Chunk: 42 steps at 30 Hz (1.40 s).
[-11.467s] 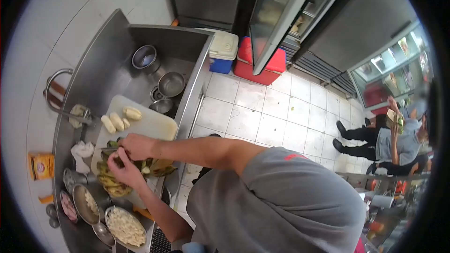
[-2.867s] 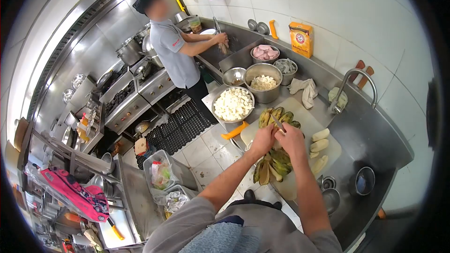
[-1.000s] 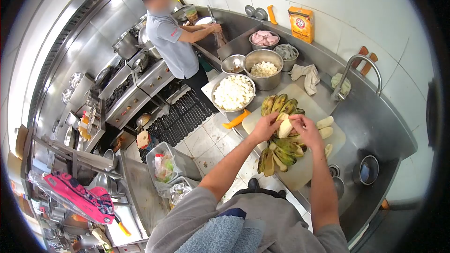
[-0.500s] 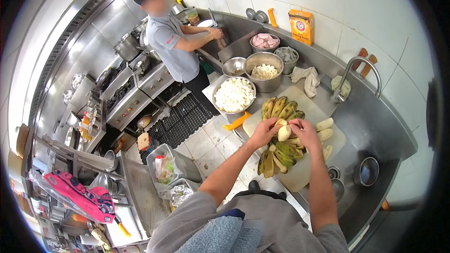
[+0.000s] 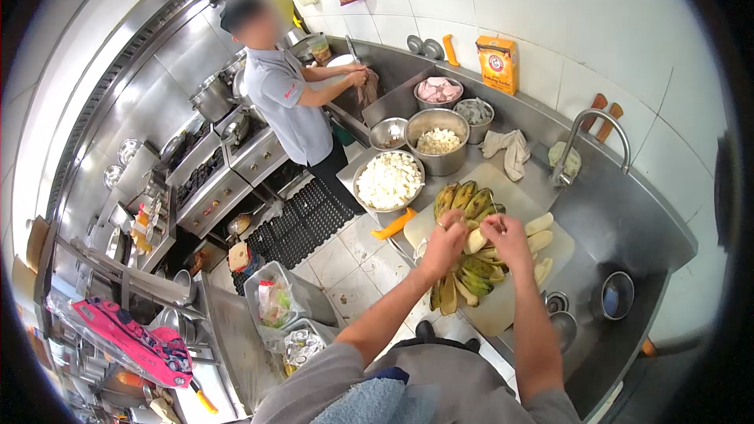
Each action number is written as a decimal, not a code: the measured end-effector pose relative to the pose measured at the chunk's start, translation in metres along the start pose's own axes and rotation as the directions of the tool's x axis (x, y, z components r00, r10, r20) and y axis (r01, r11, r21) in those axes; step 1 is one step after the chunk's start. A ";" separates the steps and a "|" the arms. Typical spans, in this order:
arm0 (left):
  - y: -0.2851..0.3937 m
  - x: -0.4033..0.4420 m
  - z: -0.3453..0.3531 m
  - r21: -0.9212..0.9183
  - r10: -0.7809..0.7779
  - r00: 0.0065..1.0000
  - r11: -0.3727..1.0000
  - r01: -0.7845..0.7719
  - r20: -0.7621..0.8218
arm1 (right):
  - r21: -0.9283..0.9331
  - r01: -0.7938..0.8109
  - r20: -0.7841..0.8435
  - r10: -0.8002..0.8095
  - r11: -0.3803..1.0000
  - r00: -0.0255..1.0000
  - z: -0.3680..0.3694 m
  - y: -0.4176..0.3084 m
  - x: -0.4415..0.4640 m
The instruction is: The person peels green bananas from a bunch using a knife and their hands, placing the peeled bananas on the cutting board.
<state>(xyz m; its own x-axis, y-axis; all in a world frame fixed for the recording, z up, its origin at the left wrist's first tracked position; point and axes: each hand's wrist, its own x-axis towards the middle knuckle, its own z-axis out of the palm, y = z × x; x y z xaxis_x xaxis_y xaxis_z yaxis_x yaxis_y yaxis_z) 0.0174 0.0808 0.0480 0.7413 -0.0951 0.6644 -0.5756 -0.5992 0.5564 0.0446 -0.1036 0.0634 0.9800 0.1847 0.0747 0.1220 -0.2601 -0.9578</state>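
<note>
A partly peeled plantain (image 5: 474,242) is between my two hands, its pale flesh showing. My left hand (image 5: 444,247) is closed around its left side, thumb and fingers bent. My right hand (image 5: 506,237) pinches by its upper right side; what lies between those fingertips is too small to make out. Below and behind the hands, green-yellow plantains with dark spots (image 5: 476,199) and loose peels (image 5: 448,295) cover part of a white cutting board (image 5: 496,319). Peeled plantains (image 5: 539,241) lie along the board's right side.
Left of the board are a bowl of white chunks (image 5: 388,180), a pot (image 5: 436,159) with more pieces, and an orange-handled knife (image 5: 394,224). A faucet (image 5: 567,165) and metal cup (image 5: 617,298) are to the right. A co-worker (image 5: 289,98) stands at the far sink.
My left fingers have lifted slightly, and my right hand has moved a little left and up around the plantain. The co-worker now holds a brownish cloth-like thing higher over the sink.
</note>
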 end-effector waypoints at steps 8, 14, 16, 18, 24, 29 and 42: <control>0.033 -0.008 -0.001 -0.020 -0.179 0.973 0.983 0.183 0.144 | 0.334 -0.048 -0.065 0.074 0.941 0.995 0.009 0.038 -0.007; 0.066 -0.006 0.008 0.050 -0.301 0.950 0.954 0.297 0.089 | 0.269 -0.181 0.077 0.166 0.946 0.983 -0.006 0.019 -0.009; 0.045 -0.009 0.017 0.078 -0.309 0.949 0.950 0.304 0.062 | 0.217 -0.248 0.136 0.223 0.944 0.965 -0.012 -0.003 -0.012; 0.040 -0.004 0.016 0.075 -0.367 0.924 0.930 0.360 0.107 | 0.211 -0.255 0.157 0.224 0.944 0.962 -0.012 -0.003 -0.009; 0.028 0.000 0.006 -0.047 -0.298 0.940 0.950 0.309 0.163 | 0.277 -0.049 0.147 0.008 0.960 0.989 -0.001 0.036 -0.002; 0.020 0.008 -0.005 -0.145 -0.279 0.909 0.931 0.335 0.309 | 0.257 -0.013 0.186 -0.036 0.966 0.982 -0.004 0.027 0.003; 0.022 0.010 -0.010 -0.162 -0.294 0.890 0.917 0.366 0.348 | -0.067 0.084 0.100 -0.077 0.994 0.992 0.004 0.009 0.007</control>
<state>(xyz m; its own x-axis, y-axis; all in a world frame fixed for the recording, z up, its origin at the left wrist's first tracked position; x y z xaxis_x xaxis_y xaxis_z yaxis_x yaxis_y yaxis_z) 0.0085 0.0743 0.0713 0.9492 -0.1857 0.2542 -0.3123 -0.4557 0.8335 0.0519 -0.1012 0.0545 0.9469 0.2981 0.1205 0.2145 -0.3063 -0.9275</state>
